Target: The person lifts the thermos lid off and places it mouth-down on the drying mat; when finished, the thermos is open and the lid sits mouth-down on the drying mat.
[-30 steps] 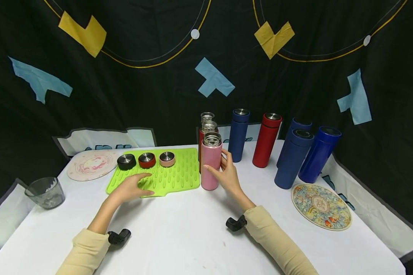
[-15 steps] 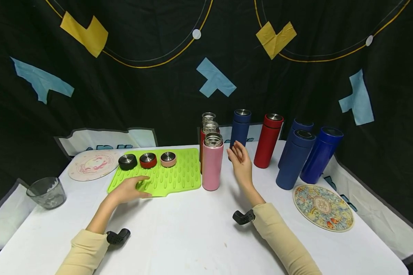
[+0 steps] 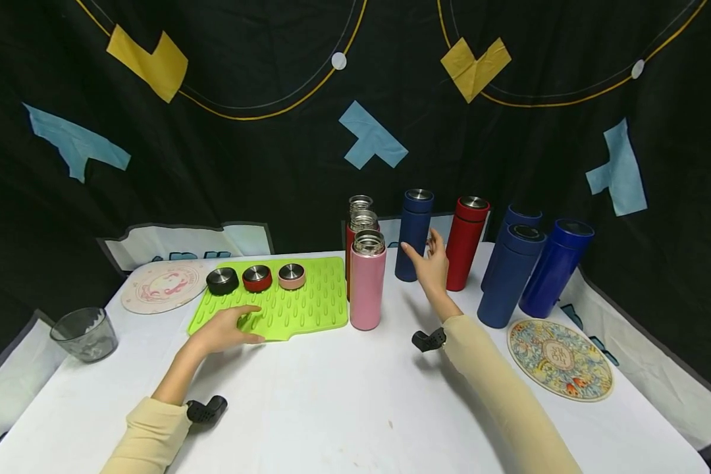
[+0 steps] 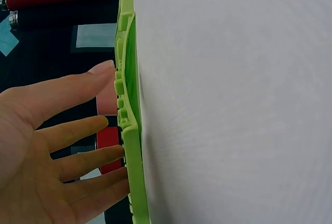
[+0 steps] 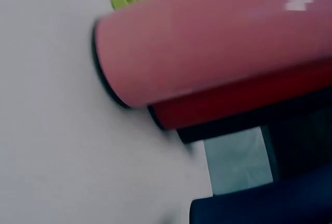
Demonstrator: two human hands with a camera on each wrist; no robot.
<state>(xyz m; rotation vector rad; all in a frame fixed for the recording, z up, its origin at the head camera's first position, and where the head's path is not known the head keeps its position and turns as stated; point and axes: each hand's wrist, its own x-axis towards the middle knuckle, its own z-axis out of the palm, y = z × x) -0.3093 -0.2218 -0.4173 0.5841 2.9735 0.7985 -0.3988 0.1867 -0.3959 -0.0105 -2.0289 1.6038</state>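
My left hand (image 3: 222,330) rests at the front edge of a green ridged mat (image 3: 326,309), thumb and fingers spread with nothing between them. In the left wrist view its fingertips (image 4: 116,154) are right at the mat's side. My right hand (image 3: 431,266) is in front of a capped dark blue thermos (image 3: 413,230), its thumb and fingers parted and overlapping the flask's lower part. An uncapped pink thermos (image 3: 367,286) stands left of that hand, with two more uncapped flasks lined up behind it, mostly hidden. The right wrist view shows the pink flask (image 5: 207,42) but no hand.
Black (image 3: 222,281), red (image 3: 257,278) and pink (image 3: 291,276) lids sit on the mat. A capped red thermos (image 3: 465,247) and several blue ones (image 3: 512,280) stand right. A patterned round mat (image 3: 559,359), pale round mat (image 3: 166,286) and grey glass (image 3: 85,334) lie outward.
My right hand has let go of the pink thermos and moved right and back to the dark blue thermos. The left hand stays at the green mat's edge.
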